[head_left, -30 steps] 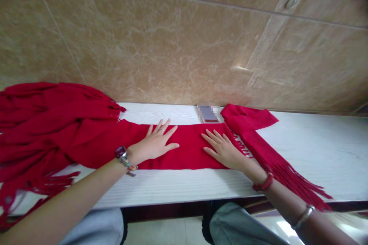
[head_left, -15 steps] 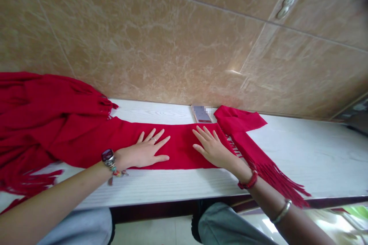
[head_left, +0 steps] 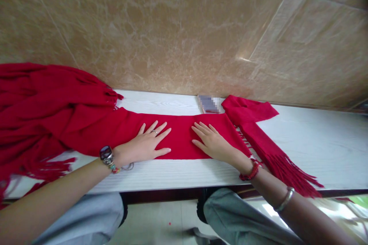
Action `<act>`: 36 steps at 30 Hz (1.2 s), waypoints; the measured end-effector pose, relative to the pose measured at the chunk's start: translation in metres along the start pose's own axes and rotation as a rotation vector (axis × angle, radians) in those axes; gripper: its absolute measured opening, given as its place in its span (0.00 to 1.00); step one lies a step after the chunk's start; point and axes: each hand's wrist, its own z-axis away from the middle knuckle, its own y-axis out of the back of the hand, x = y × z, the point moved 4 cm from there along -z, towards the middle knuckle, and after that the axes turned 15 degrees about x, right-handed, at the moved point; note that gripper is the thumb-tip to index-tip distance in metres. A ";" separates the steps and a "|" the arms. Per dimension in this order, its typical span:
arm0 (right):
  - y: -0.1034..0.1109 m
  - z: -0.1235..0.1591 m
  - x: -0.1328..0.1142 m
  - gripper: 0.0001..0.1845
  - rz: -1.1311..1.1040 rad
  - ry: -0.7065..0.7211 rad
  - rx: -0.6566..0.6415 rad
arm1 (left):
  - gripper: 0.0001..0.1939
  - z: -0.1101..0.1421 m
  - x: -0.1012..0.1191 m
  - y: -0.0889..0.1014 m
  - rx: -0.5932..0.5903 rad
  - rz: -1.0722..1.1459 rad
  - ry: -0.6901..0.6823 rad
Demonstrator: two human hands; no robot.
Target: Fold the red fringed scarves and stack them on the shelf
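Note:
A red fringed scarf lies in a flat strip along the white tabletop. My left hand rests palm down on it with fingers spread, a ring on one finger. To the right, my right hand also lies flat on the strip, its fingers stretched out. Between the two hands the cloth looks smooth. At the left the red fabric bunches into a loose heap with tassels hanging toward the front edge. Beyond my right hand, a narrow red fringed piece lies folded over and slanting toward the front edge.
A phone lies behind the scarf, against the marbled tile wall. The white table runs on to the right. My knees are under its front edge, above a pale tiled floor.
My right hand has shifted slightly left on the cloth, closer to the left hand, which stays nearly in place. The whole view has tilted down a little.

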 end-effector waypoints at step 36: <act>0.042 0.037 -0.017 0.13 -0.188 0.257 0.388 | 0.06 -0.011 0.085 0.023 0.258 -0.167 -0.514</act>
